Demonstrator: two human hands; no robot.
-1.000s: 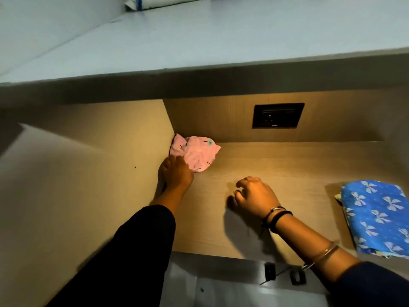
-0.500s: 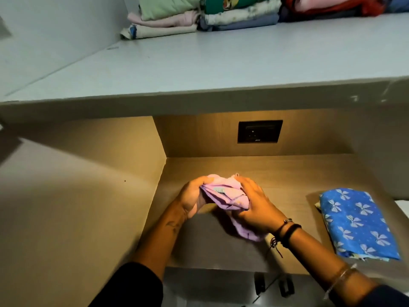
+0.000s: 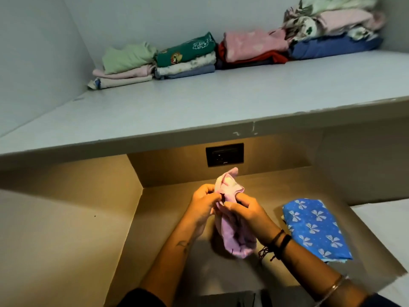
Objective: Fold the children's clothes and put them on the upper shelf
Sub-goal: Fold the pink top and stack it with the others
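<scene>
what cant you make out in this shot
All in the head view:
- pink garment: bunched between the left hand and right hand, whose fingers cover its middle; its type is unclear.
- rightmost stack on the upper shelf: blurred, top cut off by the frame edge.
- blue bow-print cloth: folded, so its type is hidden.
- dark wall plate: too dark and small for details.

4 folded piles (image 3: 186,56) are ranged along the back of the upper shelf (image 3: 221,103). Below, a garment (image 3: 234,238) is held between left hand (image 3: 203,204) and right hand (image 3: 247,211) over the lower shelf (image 3: 159,209); folded cloth (image 3: 314,227) to its right, socket panel (image 3: 224,154) behind.
</scene>
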